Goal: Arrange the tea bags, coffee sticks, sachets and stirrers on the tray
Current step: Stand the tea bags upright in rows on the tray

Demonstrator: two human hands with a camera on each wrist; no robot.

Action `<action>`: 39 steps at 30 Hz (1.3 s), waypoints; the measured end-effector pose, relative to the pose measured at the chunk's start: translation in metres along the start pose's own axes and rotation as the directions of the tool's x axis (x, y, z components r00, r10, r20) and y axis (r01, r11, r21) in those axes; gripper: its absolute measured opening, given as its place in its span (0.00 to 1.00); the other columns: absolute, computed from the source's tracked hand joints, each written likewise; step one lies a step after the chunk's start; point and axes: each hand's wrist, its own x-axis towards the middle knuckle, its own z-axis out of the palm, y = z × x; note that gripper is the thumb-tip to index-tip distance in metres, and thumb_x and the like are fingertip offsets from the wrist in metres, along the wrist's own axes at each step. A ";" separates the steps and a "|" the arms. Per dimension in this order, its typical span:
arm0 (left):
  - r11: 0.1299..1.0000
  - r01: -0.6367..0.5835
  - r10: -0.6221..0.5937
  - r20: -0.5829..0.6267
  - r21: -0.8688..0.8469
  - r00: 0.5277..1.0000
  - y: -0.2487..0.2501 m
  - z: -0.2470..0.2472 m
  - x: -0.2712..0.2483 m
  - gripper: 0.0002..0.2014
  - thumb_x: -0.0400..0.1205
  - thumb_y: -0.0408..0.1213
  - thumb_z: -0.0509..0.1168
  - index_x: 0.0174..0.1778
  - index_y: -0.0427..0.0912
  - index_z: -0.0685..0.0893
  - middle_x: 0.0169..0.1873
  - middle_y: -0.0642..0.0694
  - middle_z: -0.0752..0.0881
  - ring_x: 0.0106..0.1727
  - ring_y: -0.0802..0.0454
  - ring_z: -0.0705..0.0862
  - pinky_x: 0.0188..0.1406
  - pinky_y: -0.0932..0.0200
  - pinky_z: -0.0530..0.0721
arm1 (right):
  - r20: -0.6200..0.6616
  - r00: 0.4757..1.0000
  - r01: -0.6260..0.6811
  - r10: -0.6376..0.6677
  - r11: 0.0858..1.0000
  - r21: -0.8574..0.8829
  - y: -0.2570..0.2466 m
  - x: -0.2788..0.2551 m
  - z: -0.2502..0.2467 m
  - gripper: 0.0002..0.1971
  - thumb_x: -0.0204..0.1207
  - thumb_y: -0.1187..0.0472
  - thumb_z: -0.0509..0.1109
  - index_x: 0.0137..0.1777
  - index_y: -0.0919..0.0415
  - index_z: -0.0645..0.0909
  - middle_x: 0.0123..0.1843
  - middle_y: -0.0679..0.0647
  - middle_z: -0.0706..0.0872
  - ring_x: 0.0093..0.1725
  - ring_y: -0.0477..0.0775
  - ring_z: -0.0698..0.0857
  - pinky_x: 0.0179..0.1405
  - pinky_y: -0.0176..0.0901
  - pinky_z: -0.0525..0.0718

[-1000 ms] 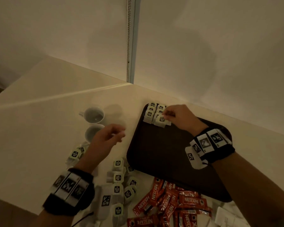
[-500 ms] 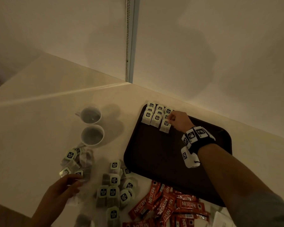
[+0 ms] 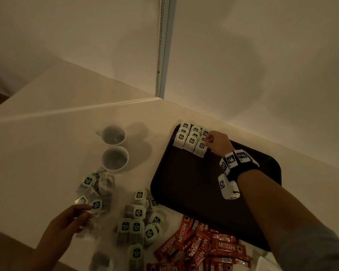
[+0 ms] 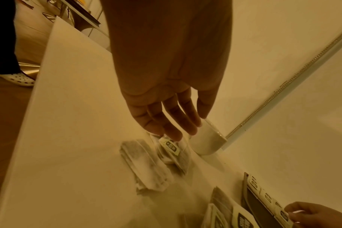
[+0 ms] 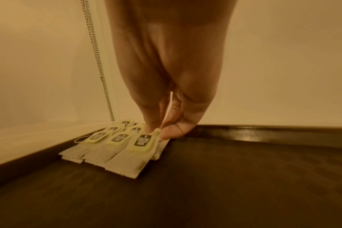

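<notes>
— Hands? Which sits nearer the loose white paper tea bags [image 3: 94, 194]?
— Left hand [image 3: 67, 222], fingers straight, tips touching one just beyond them. Right hand [image 3: 217, 142] pinches the nearest bag of the rows on the dark brown plastic tray [image 3: 184, 192], well apart.

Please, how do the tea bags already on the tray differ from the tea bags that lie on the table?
The tea bags on the tray lie in neat, overlapping rows in its far left corner; the tea bags on the table lie scattered in loose heaps. The right hand pinches one bag on the tray, while the left hand reaches with straight fingers toward the table bags. Both groups carry the same pale tag with a dark label.
</notes>
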 end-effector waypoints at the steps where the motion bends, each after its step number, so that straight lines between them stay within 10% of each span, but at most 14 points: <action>1: 1.000 -0.001 0.001 -0.008 -0.003 1.000 0.002 0.001 -0.001 0.10 0.82 0.22 0.60 0.47 0.37 0.85 0.37 0.34 0.87 0.30 0.57 0.84 0.29 0.69 0.79 | -0.026 1.000 0.003 -0.003 1.000 -0.010 -0.002 -0.001 -0.002 0.08 0.74 0.66 0.73 0.52 0.65 0.81 0.50 0.63 0.86 0.49 0.58 0.84 0.52 0.52 0.85; 4: 1.000 -0.003 0.004 -0.025 0.009 1.000 0.006 0.000 -0.004 0.10 0.83 0.25 0.60 0.48 0.39 0.86 0.37 0.40 0.89 0.38 0.46 0.86 0.42 0.54 0.82 | -0.126 0.989 0.080 -0.083 0.996 -0.031 -0.024 -0.017 -0.005 0.11 0.75 0.63 0.73 0.55 0.64 0.80 0.48 0.59 0.83 0.44 0.52 0.79 0.44 0.41 0.77; 7: 0.999 -0.014 0.016 -0.027 0.041 1.000 0.009 -0.001 -0.009 0.09 0.84 0.28 0.60 0.51 0.41 0.85 0.41 0.41 0.88 0.43 0.40 0.85 0.48 0.43 0.80 | 0.039 0.960 0.275 -0.277 0.960 0.049 -0.067 -0.060 0.009 0.09 0.77 0.60 0.71 0.56 0.59 0.81 0.48 0.49 0.81 0.44 0.44 0.79 0.40 0.32 0.75; 11: 0.998 -0.018 0.021 -0.049 0.062 0.999 0.009 0.002 -0.014 0.08 0.84 0.30 0.61 0.50 0.43 0.85 0.42 0.41 0.88 0.37 0.51 0.85 0.45 0.50 0.80 | 0.399 0.739 0.550 -0.543 0.828 0.108 -0.109 -0.127 0.057 0.15 0.75 0.55 0.74 0.59 0.60 0.82 0.52 0.51 0.84 0.48 0.42 0.80 0.46 0.26 0.77; 15: 0.986 -0.050 0.053 -0.015 0.160 0.998 0.000 0.011 -0.024 0.04 0.82 0.34 0.66 0.50 0.46 0.84 0.45 0.43 0.86 0.39 0.49 0.84 0.39 0.62 0.78 | 0.640 0.622 0.673 -0.451 0.726 -0.142 -0.129 -0.159 0.109 0.34 0.70 0.42 0.74 0.71 0.60 0.72 0.63 0.56 0.76 0.61 0.53 0.75 0.62 0.46 0.75; 25: 0.875 -0.008 -0.094 0.187 0.484 0.978 -0.010 0.058 -0.036 0.42 0.65 0.53 0.80 0.69 0.44 0.66 0.60 0.47 0.74 0.56 0.51 0.77 0.45 0.61 0.75 | 0.610 0.718 0.666 -0.334 0.583 -0.465 -0.135 -0.204 0.149 0.43 0.63 0.49 0.80 0.74 0.58 0.61 0.69 0.57 0.65 0.62 0.62 0.76 0.50 0.54 0.83; 30: 0.799 -0.133 0.036 0.174 0.587 0.984 -0.010 0.074 -0.026 0.26 0.76 0.41 0.72 0.65 0.37 0.71 0.60 0.40 0.75 0.64 0.43 0.71 0.52 0.56 0.71 | 0.540 0.748 0.632 -0.385 0.660 -0.406 -0.126 -0.206 0.158 0.28 0.69 0.58 0.75 0.66 0.58 0.69 0.65 0.56 0.67 0.58 0.61 0.77 0.45 0.50 0.79; 39: 0.909 -0.120 0.134 -0.008 0.400 0.991 -0.018 0.082 -0.019 0.18 0.79 0.39 0.69 0.60 0.33 0.77 0.59 0.36 0.74 0.57 0.38 0.77 0.56 0.52 0.75 | 0.484 0.762 0.565 -0.431 0.807 -0.172 -0.119 -0.196 0.164 0.15 0.73 0.64 0.71 0.59 0.60 0.78 0.57 0.57 0.76 0.54 0.59 0.79 0.54 0.49 0.78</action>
